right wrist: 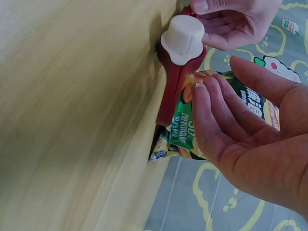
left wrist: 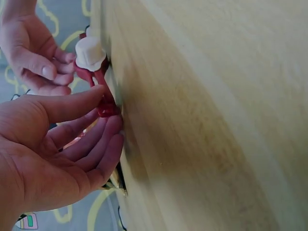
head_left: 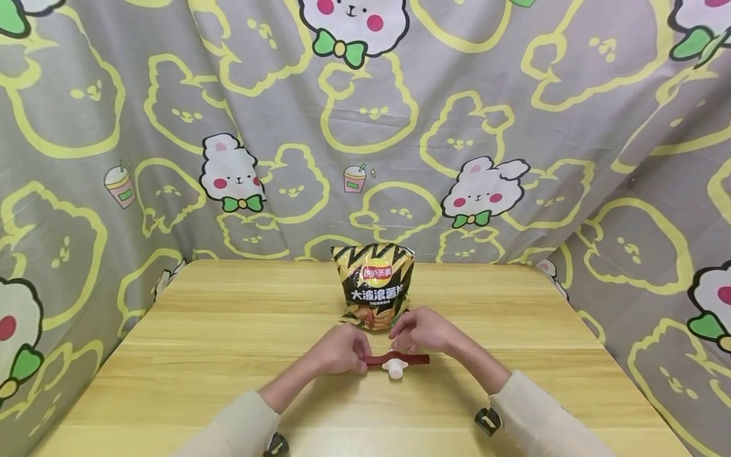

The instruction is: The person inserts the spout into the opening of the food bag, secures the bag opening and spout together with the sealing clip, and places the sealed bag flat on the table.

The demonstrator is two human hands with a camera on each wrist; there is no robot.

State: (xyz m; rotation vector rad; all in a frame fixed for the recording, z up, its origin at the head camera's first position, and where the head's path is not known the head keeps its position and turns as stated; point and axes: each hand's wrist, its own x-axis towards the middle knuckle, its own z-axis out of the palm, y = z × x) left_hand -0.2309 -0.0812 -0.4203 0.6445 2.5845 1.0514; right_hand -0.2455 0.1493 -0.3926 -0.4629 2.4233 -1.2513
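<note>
A red bag-sealing clip (head_left: 419, 359) with a white capped spout (head_left: 395, 369) at its middle lies on the table, its spout facing me. My left hand (head_left: 344, 350) pinches the clip's left end between thumb and fingers; the left wrist view shows the thumb (left wrist: 77, 103) on the red bar. Just behind the clip's right half hovers my right hand (head_left: 425, 331), its fingers loosely bent with nothing between them. Beyond both hands stands a black and gold bag of potato chips (head_left: 374, 285), upright, its lower right corner partly hidden by the right hand.
The light wooden table (head_left: 240, 311) reaches back to a grey patterned curtain (head_left: 365, 127), which also hangs at both sides. Dark wrist-worn pieces (head_left: 488, 421) sit below each cuff.
</note>
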